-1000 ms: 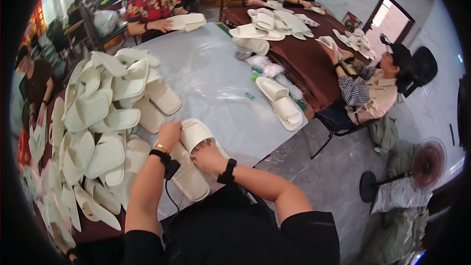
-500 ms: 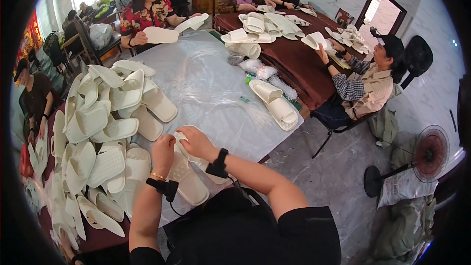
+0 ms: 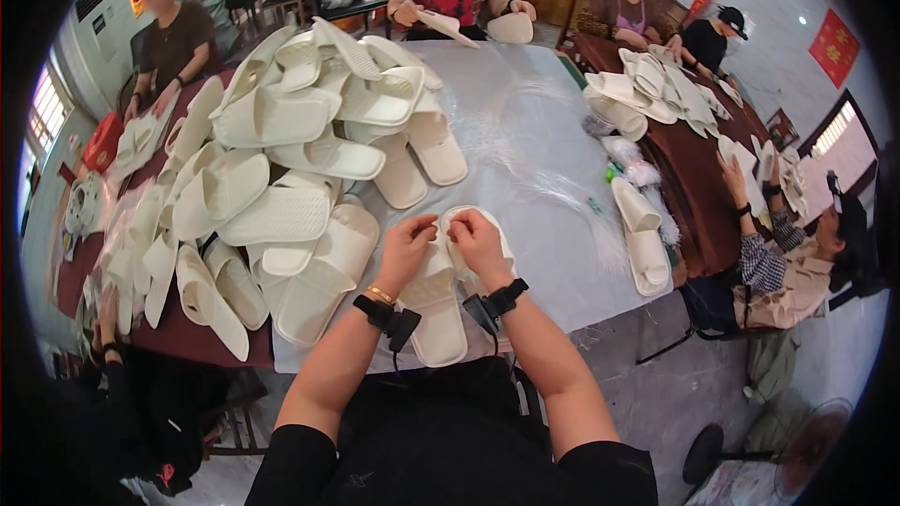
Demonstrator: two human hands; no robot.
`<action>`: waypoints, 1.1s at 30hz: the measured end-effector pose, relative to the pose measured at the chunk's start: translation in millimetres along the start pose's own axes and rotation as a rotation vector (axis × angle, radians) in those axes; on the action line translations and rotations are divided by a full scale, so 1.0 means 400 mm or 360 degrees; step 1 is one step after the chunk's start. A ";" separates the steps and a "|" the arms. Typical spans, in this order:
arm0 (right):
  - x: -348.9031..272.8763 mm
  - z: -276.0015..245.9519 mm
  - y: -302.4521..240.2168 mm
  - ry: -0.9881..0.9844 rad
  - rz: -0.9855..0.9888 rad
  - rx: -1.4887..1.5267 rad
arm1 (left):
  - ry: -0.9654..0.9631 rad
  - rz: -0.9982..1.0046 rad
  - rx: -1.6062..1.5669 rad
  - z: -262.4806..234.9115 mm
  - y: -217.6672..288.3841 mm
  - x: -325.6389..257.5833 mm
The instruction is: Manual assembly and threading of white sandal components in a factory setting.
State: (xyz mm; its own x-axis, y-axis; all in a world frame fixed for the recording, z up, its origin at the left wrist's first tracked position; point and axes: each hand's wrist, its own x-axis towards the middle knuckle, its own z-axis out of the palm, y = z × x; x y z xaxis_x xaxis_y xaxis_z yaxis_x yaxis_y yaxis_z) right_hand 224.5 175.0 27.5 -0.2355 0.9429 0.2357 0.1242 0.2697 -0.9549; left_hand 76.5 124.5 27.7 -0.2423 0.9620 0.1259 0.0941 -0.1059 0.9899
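A pair of cream-white slippers lies in front of me at the table's near edge. The left slipper [image 3: 438,326] shows its long sole; most of the right slipper [image 3: 507,245] is covered by my hand and wrist. My left hand [image 3: 409,248] is closed, thumb and fingers pressed together, over the left slipper's upper part. Close beside it, my right hand [image 3: 476,245] bends its fingers in a pinch above the other slipper. Whatever lies between the fingertips is too small to make out. Both wrists wear black strapped devices.
A large heap of similar slippers [image 3: 300,141] rises at the left. Clear plastic sheeting [image 3: 544,169] covers the table. One slipper pair [image 3: 640,239] lies at its right edge, near small plastic bundles [image 3: 630,164]. Other people handle slippers around the tables. A fan [image 3: 816,445] stands lower right.
The view has swung left, so the heap sits more central. My hands, earlier close together over the slipper tops, are now slightly apart, side by side, fingers still closed.
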 end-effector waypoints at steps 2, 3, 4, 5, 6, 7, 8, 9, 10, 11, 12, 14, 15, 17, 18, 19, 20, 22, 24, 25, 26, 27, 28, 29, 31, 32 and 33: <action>-0.006 -0.004 0.018 -0.0013 0.0019 0.0010 | 0.0002 -0.0040 -0.0081 0.005 0.028 -0.008; -0.008 0.005 0.009 -0.0003 0.0012 0.0020 | -0.0026 -0.0029 -0.0063 -0.008 0.022 -0.008; -0.011 0.012 0.000 0.0010 0.0006 0.0029 | -0.0001 -0.0035 -0.0059 -0.014 0.012 -0.009; -0.015 0.016 -0.005 -0.0012 -0.0005 0.0042 | -0.0014 -0.0029 -0.0153 -0.016 0.004 -0.010; -0.016 0.014 -0.002 -0.0018 -0.0005 0.0043 | -0.0042 -0.0019 -0.0252 -0.013 0.003 -0.008; -0.017 0.012 0.001 -0.0010 -0.0028 0.0019 | -0.0038 -0.0020 -0.0251 -0.012 0.001 -0.007; -0.016 0.010 0.004 -0.0001 -0.0050 -0.0005 | -0.0057 -0.0030 -0.0288 -0.012 0.000 -0.005; -0.015 0.008 0.003 -0.0005 -0.0047 -0.0004 | -0.0076 -0.0042 -0.0325 -0.012 0.001 -0.005; -0.015 0.006 0.002 -0.0022 -0.0078 -0.0067 | -0.0074 -0.0046 -0.0325 -0.012 0.001 -0.005; -0.015 0.005 0.001 -0.0039 -0.0108 -0.0130 | -0.0053 -0.0064 -0.0324 -0.013 0.001 -0.005; -0.016 0.005 -0.002 -0.0041 -0.0103 -0.0130 | -0.0035 -0.0083 -0.0325 -0.012 0.006 -0.006; -0.017 0.005 -0.010 -0.0023 -0.0116 -0.0178 | -0.0015 -0.0118 -0.0389 -0.007 0.016 -0.008; -0.017 0.005 -0.010 -0.0024 -0.0113 -0.0177 | 0.0004 -0.0144 -0.0454 -0.005 0.019 -0.008; -0.016 0.006 -0.009 -0.0006 -0.0154 -0.0179 | 0.0002 -0.0162 -0.0456 -0.004 0.017 -0.006; -0.016 0.006 -0.009 -0.0005 -0.0151 -0.0178 | -0.0001 -0.0175 -0.0458 -0.003 0.013 -0.005; -0.016 0.006 -0.010 -0.0010 -0.0168 -0.0170 | -0.0002 -0.0178 -0.0457 -0.002 0.009 -0.004; -0.016 0.006 -0.010 -0.0014 -0.0185 -0.0162 | 0.0000 -0.0193 -0.0480 -0.002 0.005 -0.003; -0.019 0.006 -0.024 -0.0017 -0.0197 -0.0183 | 0.0005 -0.0211 -0.0501 -0.003 0.005 -0.003; -0.020 0.005 -0.030 -0.0018 -0.0211 -0.0205 | -0.0023 -0.0183 -0.0409 -0.005 0.007 -0.004; -0.020 0.003 -0.030 -0.0027 -0.0202 -0.0207 | -0.0025 -0.0184 -0.0408 -0.004 0.006 -0.004; -0.020 0.002 -0.030 -0.0036 -0.0193 -0.0209 | -0.0021 -0.0161 -0.0358 -0.003 0.006 -0.004; -0.020 0.002 -0.032 -0.0036 -0.0192 -0.0208 | -0.0016 -0.0139 -0.0307 -0.003 0.003 -0.004; -0.020 0.002 -0.033 -0.0033 -0.0205 -0.0206 | -0.0016 -0.0141 -0.0305 -0.003 0.001 -0.005; -0.021 0.003 -0.034 -0.0029 -0.0219 -0.0205 | -0.0016 -0.0138 -0.0325 -0.004 0.000 -0.005; -0.021 0.002 -0.032 -0.0031 -0.0207 -0.0210 | -0.0017 -0.0136 -0.0344 -0.003 -0.003 -0.005; -0.021 0.002 -0.032 -0.0034 -0.0196 -0.0217 | -0.0022 -0.0149 -0.0392 -0.003 -0.004 -0.006; -0.021 0.002 -0.031 -0.0033 -0.0196 -0.0215 | -0.0027 -0.0162 -0.0440 -0.003 -0.003 -0.006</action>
State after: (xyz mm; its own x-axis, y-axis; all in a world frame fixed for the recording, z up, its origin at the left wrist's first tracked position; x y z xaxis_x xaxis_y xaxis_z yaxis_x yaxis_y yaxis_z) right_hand 224.0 163.7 37.2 -0.2767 0.8973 0.3441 0.2214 0.4079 -0.8858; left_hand 75.8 122.1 26.1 -0.2205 0.9750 0.0265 -0.1973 -0.0711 0.9778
